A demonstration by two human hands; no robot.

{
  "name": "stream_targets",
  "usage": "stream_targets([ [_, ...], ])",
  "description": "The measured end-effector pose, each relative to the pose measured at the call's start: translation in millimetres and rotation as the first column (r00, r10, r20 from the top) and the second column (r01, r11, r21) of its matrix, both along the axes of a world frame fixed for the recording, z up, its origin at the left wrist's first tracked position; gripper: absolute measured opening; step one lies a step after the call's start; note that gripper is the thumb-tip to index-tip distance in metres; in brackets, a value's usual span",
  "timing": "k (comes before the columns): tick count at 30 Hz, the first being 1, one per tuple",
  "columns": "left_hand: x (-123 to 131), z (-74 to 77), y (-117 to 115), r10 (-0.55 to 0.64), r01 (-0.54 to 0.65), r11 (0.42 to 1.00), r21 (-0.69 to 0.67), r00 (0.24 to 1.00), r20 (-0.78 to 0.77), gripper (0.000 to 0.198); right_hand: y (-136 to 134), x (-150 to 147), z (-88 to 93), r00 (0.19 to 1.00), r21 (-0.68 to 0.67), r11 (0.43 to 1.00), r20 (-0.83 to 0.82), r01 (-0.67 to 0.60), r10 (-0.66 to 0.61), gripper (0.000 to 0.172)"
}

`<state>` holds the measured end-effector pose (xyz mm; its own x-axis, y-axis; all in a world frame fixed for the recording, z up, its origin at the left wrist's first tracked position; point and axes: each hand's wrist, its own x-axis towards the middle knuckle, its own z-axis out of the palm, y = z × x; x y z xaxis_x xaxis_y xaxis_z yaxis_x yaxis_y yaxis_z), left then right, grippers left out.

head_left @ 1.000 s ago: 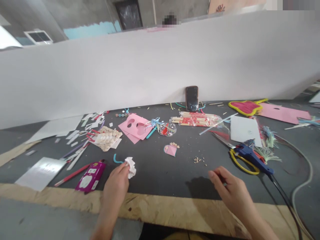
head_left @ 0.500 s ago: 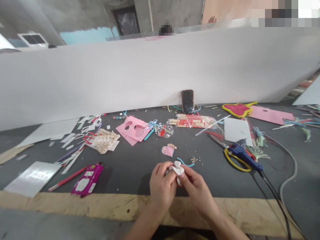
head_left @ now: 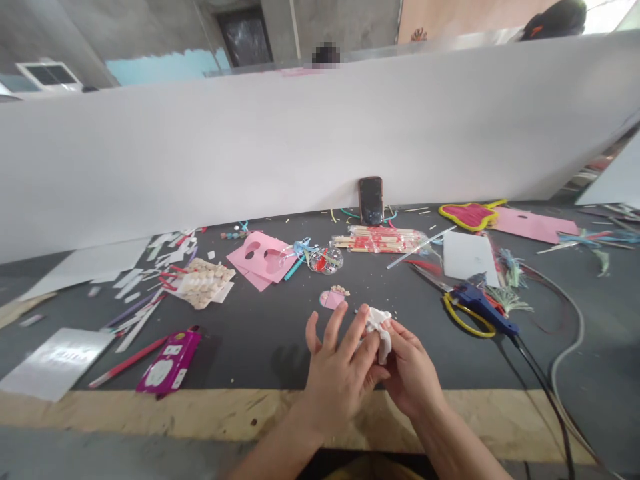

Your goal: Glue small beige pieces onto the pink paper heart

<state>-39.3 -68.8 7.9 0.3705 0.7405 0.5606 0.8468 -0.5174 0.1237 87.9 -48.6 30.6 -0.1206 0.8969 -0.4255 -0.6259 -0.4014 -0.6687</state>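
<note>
A crumpled white tissue (head_left: 384, 340) is between my two hands, above the dark table near its front edge. My right hand (head_left: 413, 367) is closed on it, fingers bent round its lower right side. My left hand (head_left: 340, 363) has its fingers spread, back of the hand up, with the index fingertip and thumb against the tissue. Just beyond my left fingers lies a small pink piece (head_left: 331, 299) with a light blue edge and beige beads along its top. The blue strip beyond the hands is mostly hidden.
A blue glue gun (head_left: 480, 307) and yellow-handled scissors (head_left: 467, 320) lie right, with cables running forward. A phone (head_left: 371, 200) leans on the white partition (head_left: 300, 140), behind packed sticks (head_left: 380, 240). Left are a purple packet (head_left: 170, 363), pink cards (head_left: 260, 260) and white strips (head_left: 133, 280).
Both hands and the tissue have moved right. My left fingers, curled round the tissue before, are now spread out. The view has shifted slightly.
</note>
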Motion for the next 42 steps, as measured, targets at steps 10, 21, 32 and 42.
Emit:
stream_targets([
  [10, -1.2, -3.3, -1.2, -0.139, 0.146, 0.978, -0.151, 0.989, 0.060, 0.050, -8.4, 5.4, -7.8, 0.999, 0.008, 1.000, 0.025, -0.022, 0.022, 0.026],
  [21, -5.6, -3.5, -26.6, 0.043, 0.494, 0.746, -0.447, 0.634, 0.772, 0.075, -1.8, 23.0, -21.5, 0.879, 0.240, 0.963, 0.477, -0.119, -0.011, 0.033],
  [32, -18.6, -2.0, -33.2, 0.352, 0.444, 0.691, -0.570, 0.482, 0.803, 0.059, -28.5, -9.3, -19.0, 0.421, 0.566, 0.557, 0.825, -0.608, -0.378, 0.019],
  [42, -148.9, -18.2, 0.2, 0.553, -0.508, 0.828, -0.238, 0.811, 0.193, 0.037, 23.8, 134.2, -26.4, -0.215, 0.374, 0.698, 0.770, -0.610, -0.601, 0.025],
])
